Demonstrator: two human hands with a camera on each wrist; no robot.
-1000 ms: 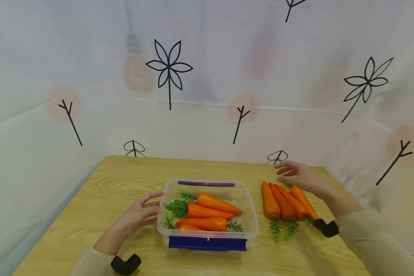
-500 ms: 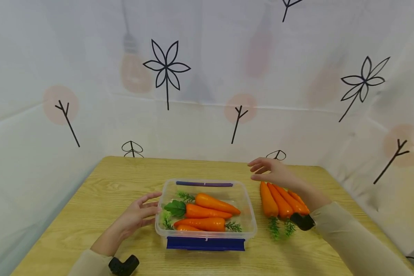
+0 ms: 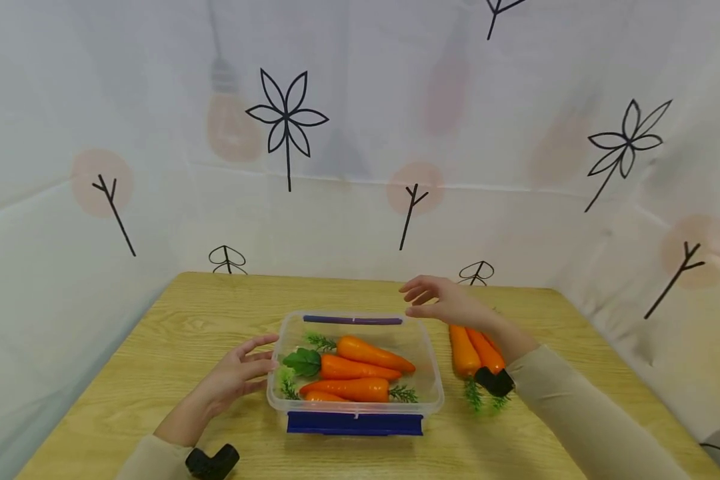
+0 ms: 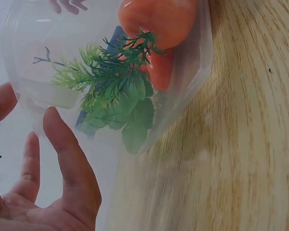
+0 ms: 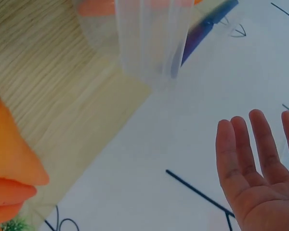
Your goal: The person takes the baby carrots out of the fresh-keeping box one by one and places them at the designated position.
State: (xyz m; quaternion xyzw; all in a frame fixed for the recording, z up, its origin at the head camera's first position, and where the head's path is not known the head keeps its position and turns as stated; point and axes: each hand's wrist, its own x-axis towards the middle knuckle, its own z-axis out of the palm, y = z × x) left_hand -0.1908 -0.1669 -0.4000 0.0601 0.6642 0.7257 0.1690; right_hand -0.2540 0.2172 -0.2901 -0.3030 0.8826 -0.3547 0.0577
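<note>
A clear plastic food container [image 3: 439,390] with blue side latches stands mid-table. Several orange toy carrots [image 3: 360,365] with green tops lie inside it. My left hand [image 3: 233,379] is at the container's left wall, fingers spread and relaxed, fingertips right at the rim. In the left wrist view the thumb [image 4: 70,154] shows beside the see-through corner. My right hand [image 3: 450,307] hovers over the container's back right corner, holding nothing. The right wrist view shows its fingers [image 5: 226,149] extended and apart from the container. More toy carrots [image 3: 465,353] lie on the table, partly hidden by my right forearm.
The wooden table [image 3: 216,300] ends at a white patterned cloth [image 3: 360,227] that hangs behind it and along the sides. A black wrist-worn device [image 3: 495,381] on my right arm overlaps the loose carrots in the head view.
My right hand has moved left, from above the loose carrots to the container's back right corner. My left hand has stayed at the container's left side.
</note>
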